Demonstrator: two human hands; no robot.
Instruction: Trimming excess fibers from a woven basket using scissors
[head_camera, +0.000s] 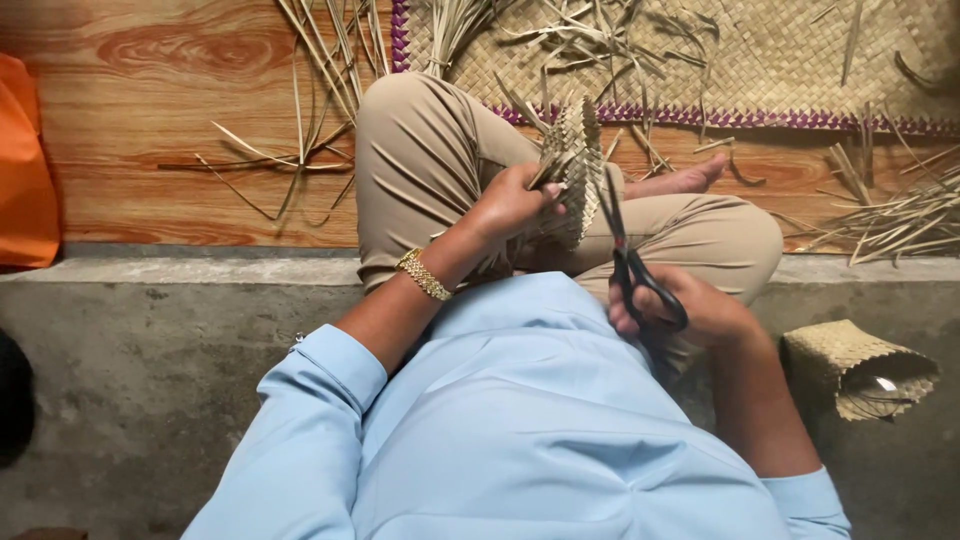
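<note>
Scissors (630, 262) with black blades and dark loop handles sit in the right hand (690, 308), fingers through the loops, blades pointing up along the right edge of a small woven pouch (572, 170). The left hand (512, 200) holds that pouch at its left side, its grip closed around the weave with the thumb on top, above the crossed legs. The right grip is closed on the scissor handles; I cannot tell whether the blades are parted.

The pouch looks light and dry, plaited from flat pale strips, stiff enough to keep its shape yet likely to crush or fray if squeezed hard. Loose strip ends stick out at its top. Its woven body seems the safest place to hold, away from the blades.

A second woven basket (858, 368) lies on its side on the concrete floor (120, 400) near the right elbow, mouth open; something small and dark shows inside, too unclear to name. Loose strips (300, 150) lie scattered on the wood-patterned flooring, and a woven mat (760, 60) with a purple border lies beyond the knees. An orange cloth (25, 170) sits at the left edge.
</note>
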